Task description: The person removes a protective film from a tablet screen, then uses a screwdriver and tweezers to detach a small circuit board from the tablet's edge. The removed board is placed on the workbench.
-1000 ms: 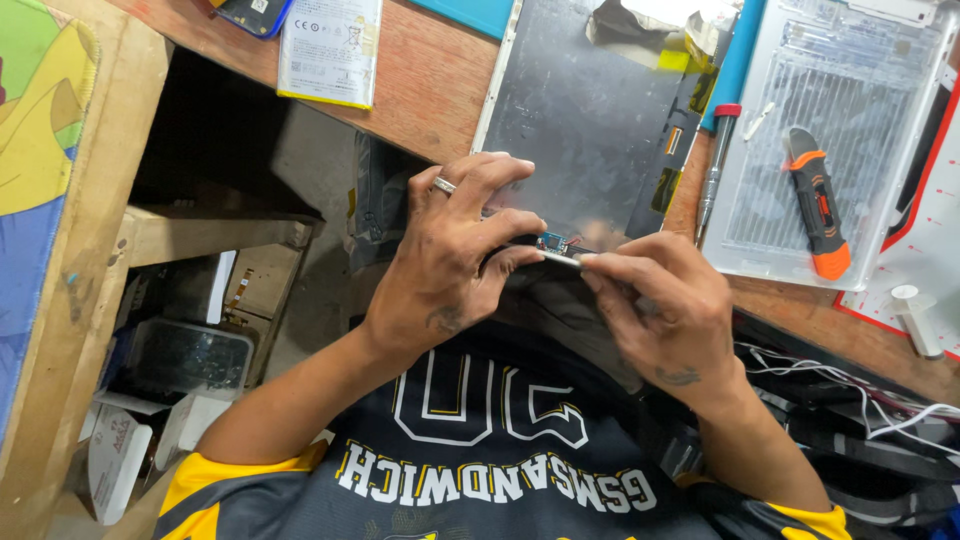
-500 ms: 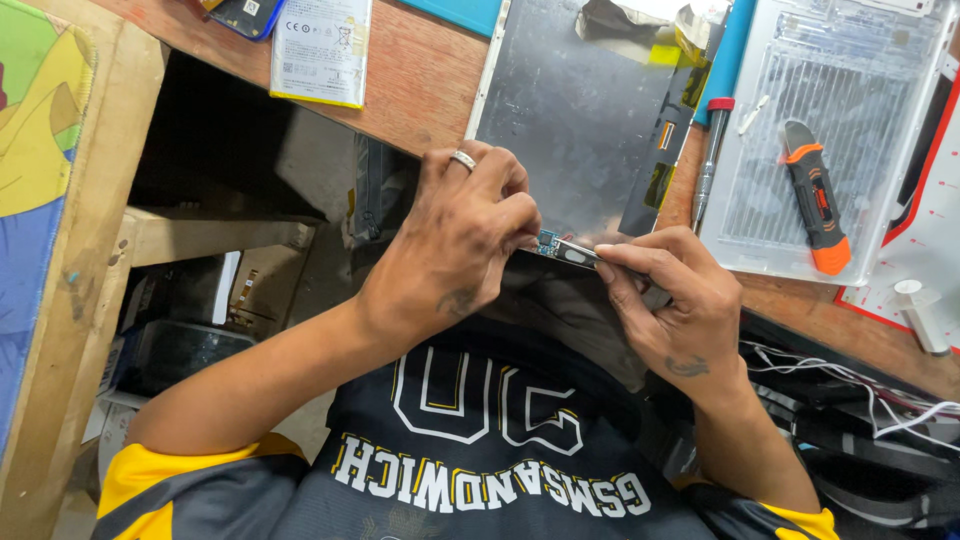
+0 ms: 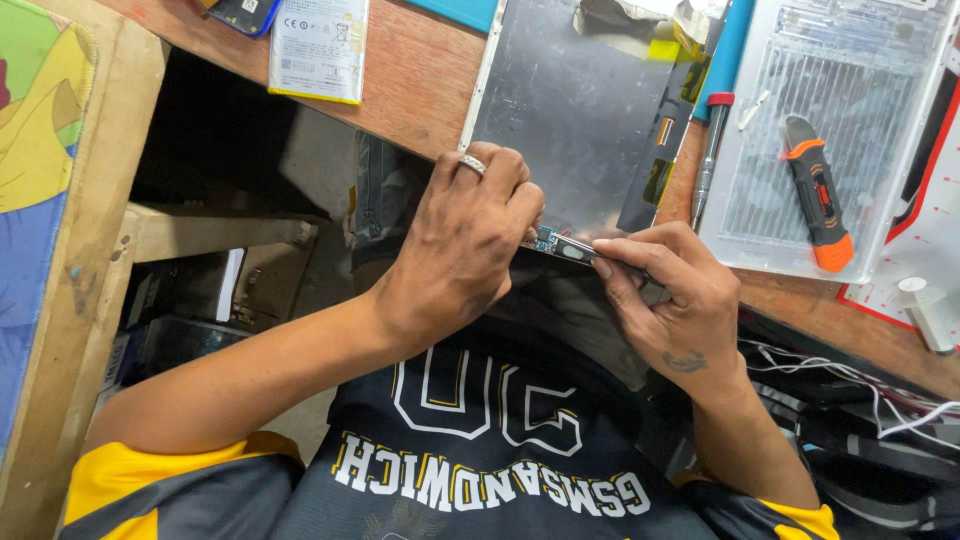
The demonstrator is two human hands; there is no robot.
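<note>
An opened grey tablet housing lies on the wooden bench, inner side up. My left hand, wearing a ring, curls over its near edge and pinches it beside a small blue circuit part. My right hand grips thin metal tweezers, whose tips touch that part at the housing's edge. Both hands meet just above my lap.
An orange and black utility knife lies on a clear plastic tray at the right. A screwdriver rests beside the housing. A white flat battery sits at the back left. White wires trail at the right.
My left fingers have curled tighter over the housing's edge and my left forearm has dropped lower. The tweezers stay at the same spot.
</note>
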